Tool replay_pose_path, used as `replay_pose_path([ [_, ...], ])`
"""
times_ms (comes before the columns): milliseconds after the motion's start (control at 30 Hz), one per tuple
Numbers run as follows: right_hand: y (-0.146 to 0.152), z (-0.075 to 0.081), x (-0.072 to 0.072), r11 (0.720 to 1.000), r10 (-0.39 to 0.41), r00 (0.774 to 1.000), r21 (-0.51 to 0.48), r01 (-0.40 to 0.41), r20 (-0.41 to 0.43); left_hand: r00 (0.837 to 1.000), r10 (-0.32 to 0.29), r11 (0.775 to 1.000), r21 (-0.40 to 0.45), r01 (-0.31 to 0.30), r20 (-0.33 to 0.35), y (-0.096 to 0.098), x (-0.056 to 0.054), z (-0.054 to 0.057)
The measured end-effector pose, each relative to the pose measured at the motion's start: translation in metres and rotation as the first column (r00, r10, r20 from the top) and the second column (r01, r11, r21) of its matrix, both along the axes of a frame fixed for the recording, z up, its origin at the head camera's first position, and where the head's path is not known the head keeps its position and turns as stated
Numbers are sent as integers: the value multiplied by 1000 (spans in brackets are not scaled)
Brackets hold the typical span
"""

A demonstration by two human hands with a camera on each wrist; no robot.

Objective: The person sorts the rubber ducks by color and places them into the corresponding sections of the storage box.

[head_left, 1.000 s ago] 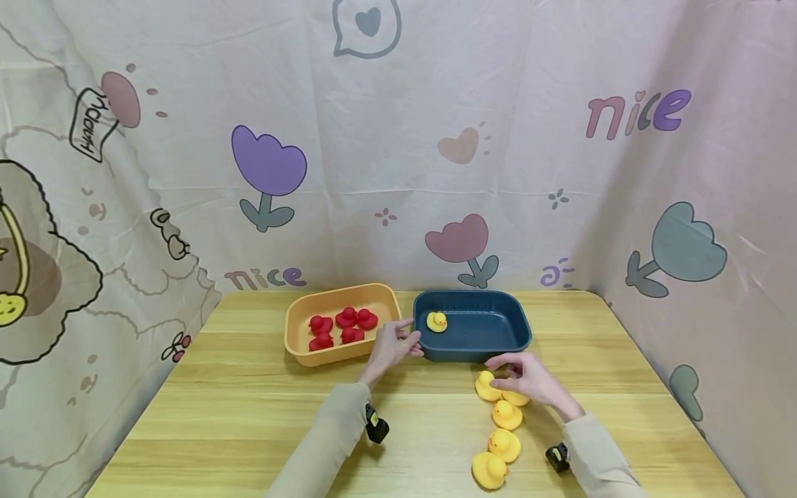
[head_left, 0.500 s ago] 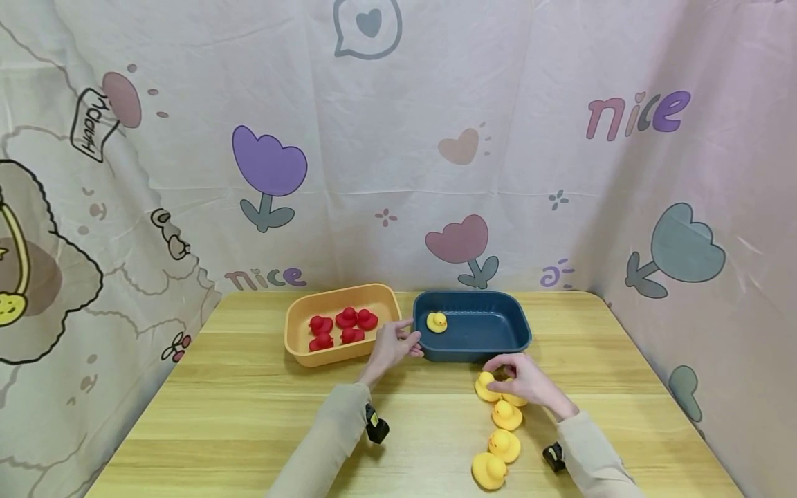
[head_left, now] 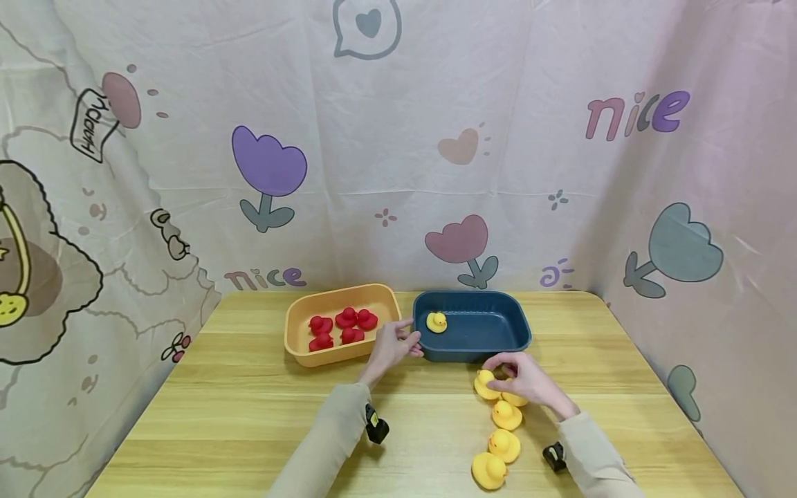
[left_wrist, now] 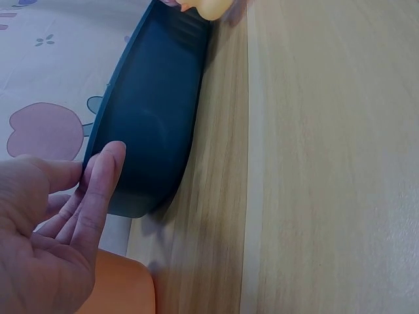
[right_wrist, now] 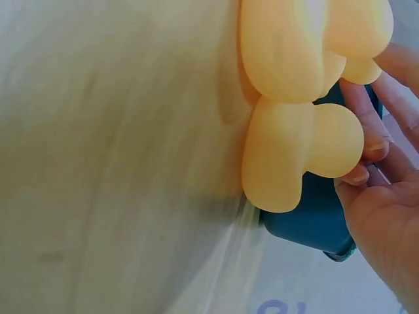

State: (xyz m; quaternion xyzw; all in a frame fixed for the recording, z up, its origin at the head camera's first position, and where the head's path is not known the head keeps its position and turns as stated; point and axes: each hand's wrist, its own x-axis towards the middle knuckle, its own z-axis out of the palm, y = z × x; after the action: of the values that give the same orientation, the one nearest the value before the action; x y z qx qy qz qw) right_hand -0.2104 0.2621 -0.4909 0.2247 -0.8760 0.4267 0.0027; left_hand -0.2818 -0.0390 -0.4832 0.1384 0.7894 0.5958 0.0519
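Observation:
My left hand (head_left: 392,346) is at the left end of the blue basin (head_left: 473,355). In the left wrist view its thumb and fingers pinch the basin's rim, with the fingertips against the outer wall. One yellow rubber duck (head_left: 436,322) sits inside the basin, towards its left. Just in front of the basin, my right hand (head_left: 526,380) pinches another yellow duck (head_left: 483,386) between thumb and fingers. A second duck (head_left: 514,399) lies partly hidden under that hand. Several more yellow ducks (head_left: 507,415) trail towards the table's front, closest ones touching in the right wrist view.
Left of the blue basin stands an orange basin (head_left: 299,356) with several red ducks (head_left: 347,318) in it. Both basins sit near the back edge of the wooden table (head_left: 236,415). A printed cloth (head_left: 373,138) hangs behind and on both sides.
My right hand has moved slightly left and its fingers have closed on the front duck, which has shifted a little. The left hand stays at the blue basin.

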Motion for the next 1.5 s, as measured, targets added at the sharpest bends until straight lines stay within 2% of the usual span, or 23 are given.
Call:
replay_pose_path([
  [300, -3, 12, -1, 993, 41, 998, -111, -45, -37, 1000, 4, 1000, -2, -4, -9, 1, -1, -1],
  [533, -9, 33, -10, 979, 86, 993, -178, -99, -80, 1000, 6, 1000, 5, -6, -2, 1, -1, 0],
  [800, -20, 55, -32, 983, 81, 993, -156, -95, -89, 1000, 7, 1000, 4, -6, -12, 2, -3, 1],
  [967, -27, 62, -48, 992, 28, 997, -117, -36, -72, 1000, 2, 1000, 21, -2, 6, 1, -2, -1],
  [1233, -45, 63, -68, 1000, -8, 1000, -23, 8, -28, 1000, 7, 1000, 29, -7, 16, 1, -1, -1],
  [1500, -57, 55, -85, 998, 28, 1000, 52, -28, 4, 1000, 16, 1000, 24, -16, 13, 2, 1, 1],
])
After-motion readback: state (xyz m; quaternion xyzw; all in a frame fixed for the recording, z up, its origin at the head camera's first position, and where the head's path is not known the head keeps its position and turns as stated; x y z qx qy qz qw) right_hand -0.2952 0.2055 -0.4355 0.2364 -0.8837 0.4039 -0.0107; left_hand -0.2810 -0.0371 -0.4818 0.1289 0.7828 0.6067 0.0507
